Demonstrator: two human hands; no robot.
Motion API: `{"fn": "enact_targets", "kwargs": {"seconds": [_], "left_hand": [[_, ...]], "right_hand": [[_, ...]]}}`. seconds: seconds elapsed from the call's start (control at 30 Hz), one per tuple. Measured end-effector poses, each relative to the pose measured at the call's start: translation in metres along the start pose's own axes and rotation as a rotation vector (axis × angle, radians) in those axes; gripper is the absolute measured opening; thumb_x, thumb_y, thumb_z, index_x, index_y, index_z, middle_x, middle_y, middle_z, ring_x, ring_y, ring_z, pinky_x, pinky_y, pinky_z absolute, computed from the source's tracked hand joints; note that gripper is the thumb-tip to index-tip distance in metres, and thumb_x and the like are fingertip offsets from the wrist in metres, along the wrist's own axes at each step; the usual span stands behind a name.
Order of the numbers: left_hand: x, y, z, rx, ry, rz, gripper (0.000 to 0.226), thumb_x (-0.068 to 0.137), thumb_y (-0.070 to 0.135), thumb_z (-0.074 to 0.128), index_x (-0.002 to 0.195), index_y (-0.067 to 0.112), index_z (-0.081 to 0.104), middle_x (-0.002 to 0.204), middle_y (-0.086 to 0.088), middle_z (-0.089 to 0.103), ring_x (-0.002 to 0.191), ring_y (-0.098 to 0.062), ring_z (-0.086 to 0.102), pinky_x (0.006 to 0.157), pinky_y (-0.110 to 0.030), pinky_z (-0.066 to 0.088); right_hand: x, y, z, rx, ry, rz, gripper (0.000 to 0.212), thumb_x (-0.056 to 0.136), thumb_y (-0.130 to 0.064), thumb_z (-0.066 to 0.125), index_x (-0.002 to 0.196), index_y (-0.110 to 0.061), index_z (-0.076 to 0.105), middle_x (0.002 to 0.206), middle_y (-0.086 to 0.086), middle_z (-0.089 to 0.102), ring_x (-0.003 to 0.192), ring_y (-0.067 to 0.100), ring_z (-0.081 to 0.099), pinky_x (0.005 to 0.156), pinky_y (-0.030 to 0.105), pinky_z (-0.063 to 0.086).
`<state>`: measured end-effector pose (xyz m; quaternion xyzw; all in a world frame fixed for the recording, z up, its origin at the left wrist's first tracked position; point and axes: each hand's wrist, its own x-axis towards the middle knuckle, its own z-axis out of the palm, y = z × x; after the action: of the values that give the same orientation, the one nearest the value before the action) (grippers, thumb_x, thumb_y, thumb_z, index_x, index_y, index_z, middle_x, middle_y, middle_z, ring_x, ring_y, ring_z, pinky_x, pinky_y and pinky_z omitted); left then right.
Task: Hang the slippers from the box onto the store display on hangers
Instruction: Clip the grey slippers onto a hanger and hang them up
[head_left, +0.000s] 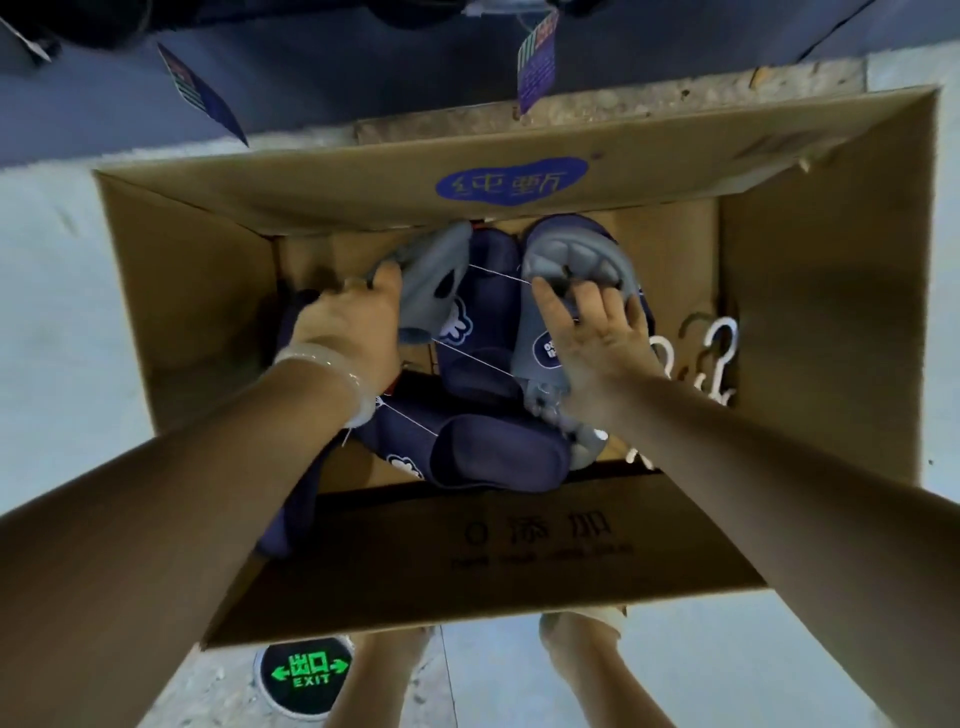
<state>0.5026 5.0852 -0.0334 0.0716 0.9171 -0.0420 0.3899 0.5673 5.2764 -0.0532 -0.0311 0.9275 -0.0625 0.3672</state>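
Both hands inside the cardboard box (810, 291). Left hand (353, 332) grips a grey slipper (431, 291); right hand (597, 338) grips the other grey slipper (571, 260), sole up. Navy slippers (493, 452) lie beneath them. White hangers (719, 358) lie at the box's right side. Green exit sign (309, 673) on the floor beside the box.

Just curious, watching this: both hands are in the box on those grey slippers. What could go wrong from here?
The left hand and right hand each grip a grey slipper, and a thin string joins the pair; it might snag the navy slippers underneath on lifting. The white hangers lie loose beside them and could tangle too.
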Motion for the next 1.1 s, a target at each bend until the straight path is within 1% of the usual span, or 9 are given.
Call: {"fn": "enact_targets", "kwargs": {"seconds": [0.17,0.33,0.4,0.5,0.63,0.73,0.83,1.0,1.1], "left_hand": [[-0.035,-0.001,-0.022,-0.241,0.071,-0.039,0.053,0.085,0.013,0.057,0.132,0.008,0.032,0.118,-0.020,0.056,0.105,-0.040,0.057,0.081,-0.043,0.046],[-0.062,-0.004,-0.006,-1.059,0.008,-0.042,0.048,0.081,0.010,0.065,0.124,0.017,0.044,0.098,0.004,0.060,0.097,-0.016,0.058,0.079,-0.023,0.046],[-0.063,0.001,0.015,-1.392,-0.104,-0.058,0.043,0.079,0.008,0.069,0.117,0.013,0.050,0.103,0.001,0.063,0.101,-0.016,0.060,0.081,-0.017,0.049],[-0.057,0.014,0.047,-1.704,-0.230,-0.165,0.049,0.076,0.008,0.066,0.122,0.001,0.049,0.120,-0.017,0.062,0.109,-0.026,0.061,0.093,-0.036,0.049],[-0.044,0.033,0.078,-1.884,-0.239,-0.357,0.042,0.087,0.003,0.056,0.128,0.006,0.046,0.121,-0.011,0.060,0.110,-0.026,0.058,0.098,-0.041,0.044],[-0.031,0.035,0.092,-1.708,-0.227,-0.370,0.041,0.086,0.009,0.061,0.125,0.009,0.048,0.120,-0.009,0.060,0.112,-0.027,0.058,0.101,-0.042,0.044],[-0.020,0.034,0.095,-1.141,-0.169,-0.343,0.047,0.083,0.020,0.065,0.125,0.008,0.048,0.122,-0.012,0.060,0.115,-0.030,0.055,0.098,-0.036,0.044],[-0.020,0.055,0.085,-0.746,-0.149,-0.413,0.063,0.087,0.028,0.059,0.138,0.006,0.028,0.135,-0.021,0.042,0.123,-0.039,0.044,0.097,-0.045,0.039],[-0.025,0.061,0.081,-0.560,-0.127,-0.443,0.067,0.085,0.034,0.060,0.136,0.008,0.026,0.138,-0.018,0.038,0.127,-0.037,0.040,0.098,-0.046,0.039]], "right_hand": [[-0.021,0.023,-0.033,0.003,0.141,-0.151,0.108,0.065,-0.020,0.076,0.148,-0.010,0.007,0.139,0.018,0.030,0.128,0.038,0.029,0.114,0.055,0.018],[-0.028,0.054,-0.065,0.210,0.095,-0.153,0.109,0.065,-0.016,0.077,0.148,-0.011,0.008,0.142,0.016,0.022,0.128,0.036,0.024,0.110,0.042,0.024],[-0.028,0.061,-0.065,0.289,0.092,-0.147,0.109,0.062,-0.011,0.078,0.148,-0.012,0.011,0.141,0.015,0.023,0.130,0.035,0.025,0.110,0.040,0.026],[-0.023,0.064,-0.057,0.403,0.059,-0.108,0.107,0.063,-0.009,0.076,0.148,-0.016,0.011,0.145,0.010,0.019,0.135,0.031,0.022,0.114,0.038,0.025],[-0.009,0.066,-0.043,0.426,0.031,-0.093,0.101,0.066,-0.010,0.074,0.147,-0.016,0.013,0.151,0.007,0.013,0.142,0.025,0.013,0.114,0.027,0.017],[0.000,0.066,-0.022,0.385,-0.024,-0.111,0.097,0.070,-0.008,0.072,0.147,-0.015,0.014,0.156,0.005,0.005,0.145,0.019,0.004,0.112,0.018,0.008],[0.003,0.066,-0.010,0.364,-0.061,-0.139,0.090,0.075,-0.005,0.069,0.147,-0.013,0.017,0.158,0.004,0.001,0.146,0.019,-0.001,0.117,0.022,0.007],[-0.012,0.078,-0.008,0.616,0.194,0.116,0.063,0.075,-0.002,0.063,0.134,-0.014,0.043,0.143,0.008,0.033,0.132,0.024,0.034,0.101,0.019,0.030],[-0.029,0.096,0.014,0.462,0.035,0.324,0.041,0.082,-0.003,0.055,0.123,-0.009,0.052,0.124,0.013,0.052,0.110,0.031,0.053,0.082,0.030,0.041]]}}
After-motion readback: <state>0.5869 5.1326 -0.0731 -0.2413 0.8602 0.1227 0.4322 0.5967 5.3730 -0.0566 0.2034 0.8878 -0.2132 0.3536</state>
